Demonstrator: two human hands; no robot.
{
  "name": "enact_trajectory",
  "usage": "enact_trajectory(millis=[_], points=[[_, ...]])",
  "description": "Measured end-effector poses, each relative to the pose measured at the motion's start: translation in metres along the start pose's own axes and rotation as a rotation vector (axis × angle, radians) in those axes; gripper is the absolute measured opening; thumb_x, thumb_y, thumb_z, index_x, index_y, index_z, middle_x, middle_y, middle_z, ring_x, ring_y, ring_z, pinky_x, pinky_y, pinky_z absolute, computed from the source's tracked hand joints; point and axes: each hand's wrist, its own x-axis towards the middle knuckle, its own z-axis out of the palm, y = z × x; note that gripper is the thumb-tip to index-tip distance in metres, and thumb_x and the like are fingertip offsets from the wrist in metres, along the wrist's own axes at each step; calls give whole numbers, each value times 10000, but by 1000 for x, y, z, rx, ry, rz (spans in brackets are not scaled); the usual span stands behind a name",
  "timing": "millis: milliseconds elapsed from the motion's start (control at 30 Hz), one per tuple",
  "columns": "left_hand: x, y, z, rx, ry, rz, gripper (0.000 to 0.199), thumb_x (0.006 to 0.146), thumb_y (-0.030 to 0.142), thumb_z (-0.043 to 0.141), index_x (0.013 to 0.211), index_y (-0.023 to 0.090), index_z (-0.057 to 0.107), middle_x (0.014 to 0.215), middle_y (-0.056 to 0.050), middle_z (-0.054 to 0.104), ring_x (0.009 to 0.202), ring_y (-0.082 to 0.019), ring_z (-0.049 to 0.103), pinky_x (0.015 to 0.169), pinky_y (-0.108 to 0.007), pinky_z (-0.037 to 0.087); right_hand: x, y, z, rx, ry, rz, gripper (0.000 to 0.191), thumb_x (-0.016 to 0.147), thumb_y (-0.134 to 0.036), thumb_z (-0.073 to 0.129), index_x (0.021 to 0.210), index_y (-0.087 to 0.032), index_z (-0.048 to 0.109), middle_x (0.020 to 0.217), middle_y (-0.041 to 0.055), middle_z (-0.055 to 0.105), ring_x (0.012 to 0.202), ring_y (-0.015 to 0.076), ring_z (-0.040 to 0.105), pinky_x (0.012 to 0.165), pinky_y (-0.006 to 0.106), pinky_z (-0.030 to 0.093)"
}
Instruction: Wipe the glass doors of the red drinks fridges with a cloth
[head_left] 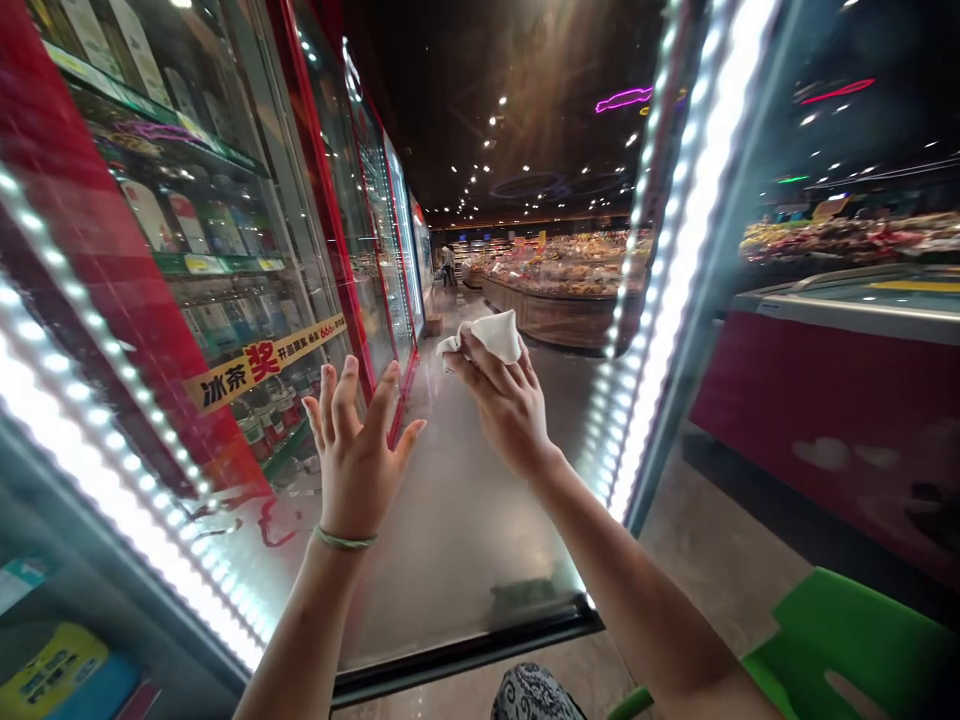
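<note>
A glass door pane (465, 560) with a dark bottom frame and bright light strips along its sides stands in front of me. My left hand (358, 450) has its fingers spread against or just before the glass, holding nothing, with a green band round the wrist. Higher and to the right, my right hand (506, 395) presses a crumpled white cloth or tissue (493, 335) at the pane, the cloth showing beyond its fingertips.
Bottles on shelves (214, 235) show at the left. A green chair (862, 640) stands at the lower right, below a red freezer chest (810, 420). Far down the aisle is a person (448, 265), beside produce displays (562, 270). Yellow and blue packs (60, 670) lie lower left.
</note>
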Motion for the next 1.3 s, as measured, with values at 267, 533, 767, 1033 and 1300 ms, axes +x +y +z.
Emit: enact_trajectory(millis=[267,533,767,1033,1300], points=[[0,2,0,-40,-18,-36,789,945,320,749,1650,362,395,1741,-188,283,1650,-457,175,1256,-791,214,-3,22,-8,-13,-36,96,551,1067,-103,497,1528,-388,598,1559,29,635,1419,239,623,1247,454,474],[0,-1,0,-50,-29,-28,825,937,321,756,1662,392,368,1763,-154,249,1655,-461,141,1288,-777,151,-32,51,-20,-9,118,122,555,1065,-69,477,1526,-351,605,1508,71,677,1431,227,615,1204,416,520],[-3,-7,3,-42,-4,27,841,930,334,775,1664,367,367,1768,-162,241,1642,-489,161,1277,-792,143,-50,93,-37,-142,223,310,516,1109,-137,389,1567,-306,556,1584,106,604,1511,228,533,1211,438,518],[-5,-9,5,-31,4,49,883,929,350,778,1682,370,317,1764,-172,236,1638,-497,159,1266,-795,137,-66,112,-50,-195,128,266,503,1119,-179,349,1564,-282,562,1572,117,609,1511,215,532,1235,430,499],[-5,-11,8,-48,8,46,870,939,371,766,1679,404,309,1788,-126,203,1649,-473,137,1294,-758,87,-93,105,-45,-202,160,296,473,1114,-175,363,1489,-263,637,1496,137,665,1440,229,602,1175,438,540]])
